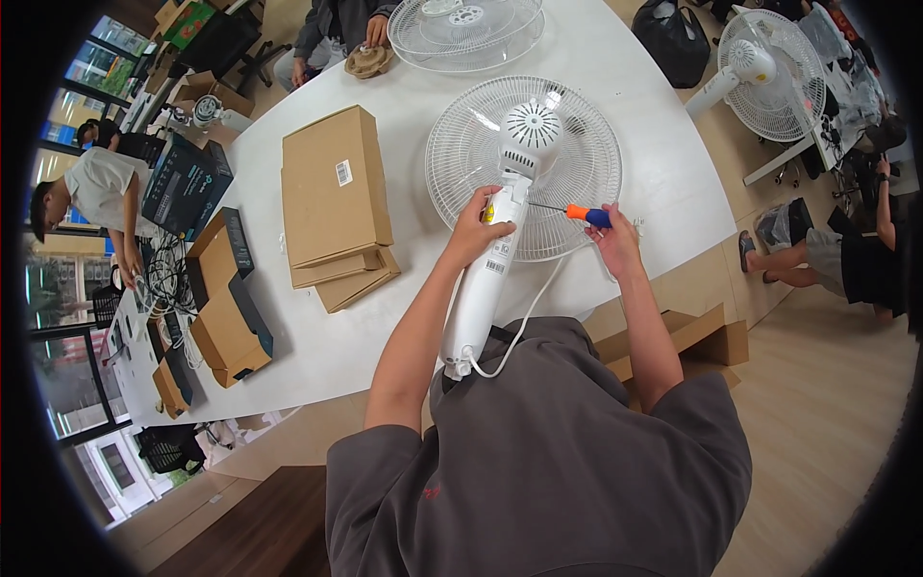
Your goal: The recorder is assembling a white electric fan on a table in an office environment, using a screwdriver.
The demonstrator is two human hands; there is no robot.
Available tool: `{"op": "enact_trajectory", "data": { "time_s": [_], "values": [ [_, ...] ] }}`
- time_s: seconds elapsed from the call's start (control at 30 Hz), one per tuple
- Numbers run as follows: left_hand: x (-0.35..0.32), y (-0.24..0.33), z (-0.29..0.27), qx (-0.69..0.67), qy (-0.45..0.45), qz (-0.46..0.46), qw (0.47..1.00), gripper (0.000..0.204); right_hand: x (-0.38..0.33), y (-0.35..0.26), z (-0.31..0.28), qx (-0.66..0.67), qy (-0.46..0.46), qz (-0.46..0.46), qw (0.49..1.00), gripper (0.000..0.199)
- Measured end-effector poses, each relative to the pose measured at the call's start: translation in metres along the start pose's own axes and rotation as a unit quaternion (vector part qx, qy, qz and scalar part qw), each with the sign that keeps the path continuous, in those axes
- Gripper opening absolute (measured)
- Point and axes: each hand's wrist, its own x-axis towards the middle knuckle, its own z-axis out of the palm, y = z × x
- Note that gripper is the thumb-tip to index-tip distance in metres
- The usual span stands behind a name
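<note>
Fan [500,221], white, lies flat on the desk [404,317]: motor head and round wire grille at 12 o'clock, long neck running to 6 o'clock, its foot end over the desk's near edge by the person's chest.

Left hand [478,231] grip is clamped round the neck just below the motor head, fingers wrapped, steadying it. Right hand [615,245] grip is closed on a screwdriver [577,213] w/ orange-and-blue handle; shaft points to 9 o'clock, tip at or very near the neck. Can't tell if the tip is seated.

Handling, as a judgement: neck is stiff plastic, smooth, prob. a bit slippery; fairly light, w/ most weight at the motor end. Best hold is the neck, where the left hand is. Grille [524,159] is thin wire, likely bends if pressed or lifted by; avoid. White cord [534,308] trails from the foot end up toward 2 o'clock, soft, could snag.

Edges/room: near desk edge is right under the foot end, so the fan could tip off if let go. Stack of flat cardboard boxes [336,202] at 9 o'clock, apart from the fan. Second grille [466,29] at 12 o'clock, far end. Open desk between boxes and fan. Standing fan [764,72] on the floor at 2 o'clock, well apart.
</note>
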Motion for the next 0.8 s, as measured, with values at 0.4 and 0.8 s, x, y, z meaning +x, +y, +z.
{"op": "enact_trajectory", "data": {
  "time_s": [0.4,0.8],
  "values": [
    [-0.001,0.0,-0.001,0.009,-0.005,-0.014,1.0,0.071,-0.006,-0.023,0.013,-0.141,0.081,0.166,0.973,0.046],
    [0.0,-0.002,0.0,0.01,0.0,-0.002,1.0,0.07,0.001,-0.005,-0.007,-0.195,-0.07,-0.094,0.974,0.033]
  ]
}}
